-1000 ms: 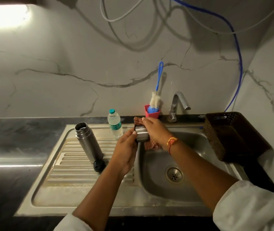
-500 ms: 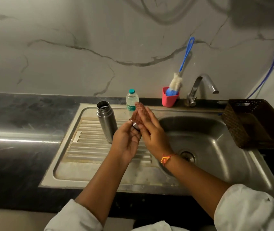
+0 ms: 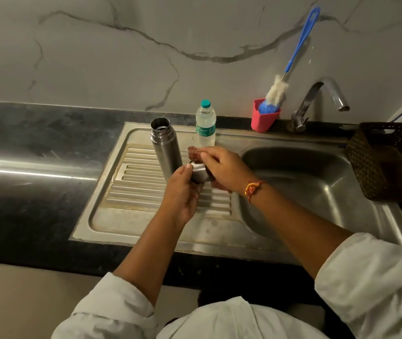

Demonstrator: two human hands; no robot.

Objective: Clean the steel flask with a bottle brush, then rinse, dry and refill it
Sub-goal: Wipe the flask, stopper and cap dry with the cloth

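Over the ribbed draining board [image 3: 136,182] of the stainless sink [image 3: 195,243], both hands work on a small steel cap [image 3: 201,172]. The left hand [image 3: 182,192] grips the cap from below, thumb up along its near side. The right hand [image 3: 224,167] has its fingers curled round a reddish checked cloth [image 3: 193,152] and presses it against the cap's far side. One end of the cloth sticks out past the fingertips, and another shows under the wrist. An orange thread band [image 3: 253,188] circles that wrist, and both forearms come out of rolled white sleeves.

Just left of the hands, the steel flask [image 3: 166,143] stands upright on the draining board with its mouth uncovered and its base hidden behind the left thumb. A small plastic water bottle [image 3: 205,126] with a teal top stands just behind it, near the sink's back rim.

Farther right along the back edge, a blue-handled bottle brush [image 3: 277,90] leans head-down in a red cup [image 3: 264,119], its handle tilted toward the marble wall. A chrome tap [image 3: 317,101] rises beside the cup, over the basin. A dark woven basket [image 3: 378,162] sits at the basin's right edge, and the dark desk [image 3: 36,148] stretches away to the left.
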